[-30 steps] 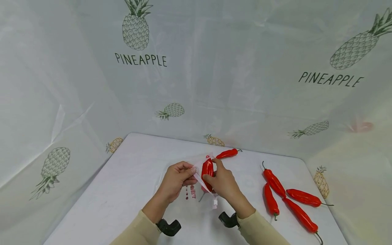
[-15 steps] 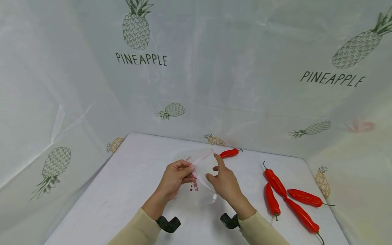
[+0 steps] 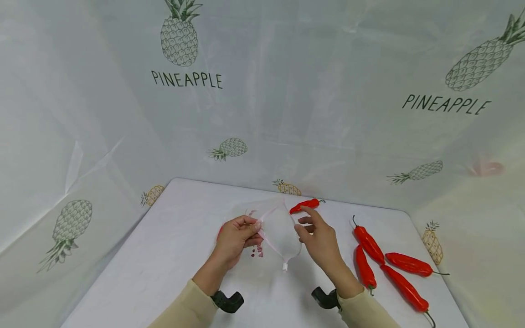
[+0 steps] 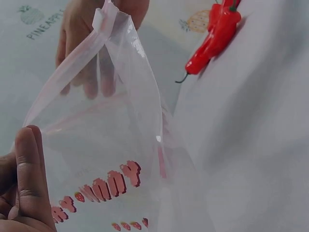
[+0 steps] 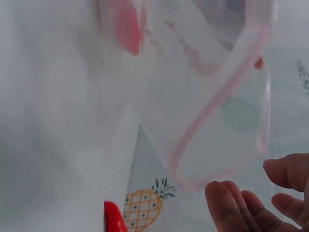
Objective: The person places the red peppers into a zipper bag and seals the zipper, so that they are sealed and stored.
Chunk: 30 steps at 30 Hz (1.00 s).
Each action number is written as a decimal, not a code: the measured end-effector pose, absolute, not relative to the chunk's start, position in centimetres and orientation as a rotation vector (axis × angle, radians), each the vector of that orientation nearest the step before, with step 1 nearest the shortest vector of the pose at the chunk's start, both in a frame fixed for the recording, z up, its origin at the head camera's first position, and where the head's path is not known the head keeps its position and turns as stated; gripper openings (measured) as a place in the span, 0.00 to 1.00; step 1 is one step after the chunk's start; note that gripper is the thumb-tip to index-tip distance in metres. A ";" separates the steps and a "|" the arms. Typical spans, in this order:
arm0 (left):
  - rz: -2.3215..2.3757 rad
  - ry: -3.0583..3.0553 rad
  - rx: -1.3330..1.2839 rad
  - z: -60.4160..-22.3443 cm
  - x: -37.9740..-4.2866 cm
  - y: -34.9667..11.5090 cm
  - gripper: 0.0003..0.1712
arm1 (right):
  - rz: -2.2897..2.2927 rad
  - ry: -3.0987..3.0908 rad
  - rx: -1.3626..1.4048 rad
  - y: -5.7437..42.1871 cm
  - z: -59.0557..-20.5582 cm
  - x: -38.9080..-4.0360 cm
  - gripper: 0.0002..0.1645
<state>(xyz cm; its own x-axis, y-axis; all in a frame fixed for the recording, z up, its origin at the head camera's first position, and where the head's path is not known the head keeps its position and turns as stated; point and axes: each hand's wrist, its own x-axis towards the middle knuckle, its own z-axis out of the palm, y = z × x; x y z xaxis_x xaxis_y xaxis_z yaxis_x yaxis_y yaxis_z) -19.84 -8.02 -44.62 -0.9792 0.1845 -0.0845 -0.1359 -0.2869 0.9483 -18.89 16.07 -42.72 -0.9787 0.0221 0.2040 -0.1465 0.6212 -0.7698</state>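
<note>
My left hand (image 3: 234, 241) pinches the pink-edged rim of a clear zip bag (image 3: 280, 234) between thumb and fingers. The bag's mouth gapes toward the right, with a white slider (image 3: 285, 266) at its near corner. Pink lettering (image 4: 111, 186) shows on its side in the left wrist view. A red chili pepper (image 5: 126, 26) shows blurred through the plastic in the right wrist view; most of it is hidden. Just right of the mouth, my right hand (image 3: 321, 239) holds nothing, fingers loosely bent; whether it touches the rim I cannot tell.
One red chili pepper (image 3: 304, 206) lies behind the right hand near the table's back edge. Several more chili peppers (image 3: 404, 288) lie on the right of the white table (image 3: 164, 255). A pineapple-print curtain (image 3: 287, 100) surrounds the table's back and sides.
A second ago the right hand held a chili pepper at the bag's mouth. It let go, and the pepper went into the bag. The right hand then moved right; the left kept its grip.
</note>
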 end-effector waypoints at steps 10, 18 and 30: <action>2.356 1.784 0.056 -45.3 -19.8 -8.0 0.13 | 1.372 -2.601 -0.094 21.5 -43.7 -18.9 0.37; 2.358 1.796 0.021 -45.6 -19.9 -8.0 0.10 | 1.212 -2.712 -0.185 28.6 -44.5 -17.9 0.39; 2.339 1.801 0.053 -45.8 -19.8 -8.4 0.15 | 1.117 -3.049 -0.401 35.8 -46.6 -16.8 0.44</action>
